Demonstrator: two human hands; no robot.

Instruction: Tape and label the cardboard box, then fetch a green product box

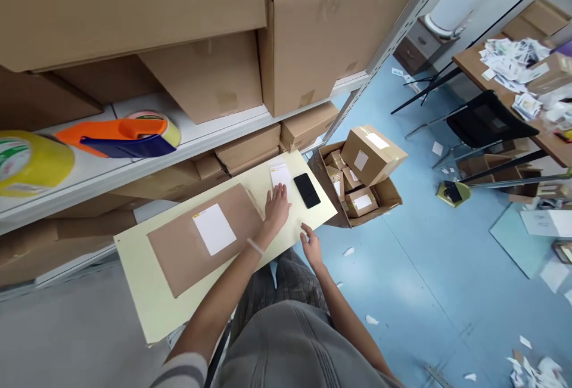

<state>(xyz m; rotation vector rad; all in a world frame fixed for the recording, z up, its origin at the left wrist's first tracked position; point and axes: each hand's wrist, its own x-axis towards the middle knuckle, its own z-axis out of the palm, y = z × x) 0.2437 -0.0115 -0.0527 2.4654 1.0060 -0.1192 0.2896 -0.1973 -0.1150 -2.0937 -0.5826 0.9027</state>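
A flat brown cardboard parcel with a white label lies on a pale yellow table. My left hand rests flat on the table just right of the parcel, fingers spread, touching its edge and reaching toward a white paper slip. A black phone lies beside the slip. My right hand hovers at the table's near edge, fingers loosely apart, holding nothing.
A metal shelf behind the table carries big cardboard boxes, a yellow tape roll and an orange tape dispenser. An open carton of small labelled parcels sits on the blue floor. A cluttered desk and black chair stand right.
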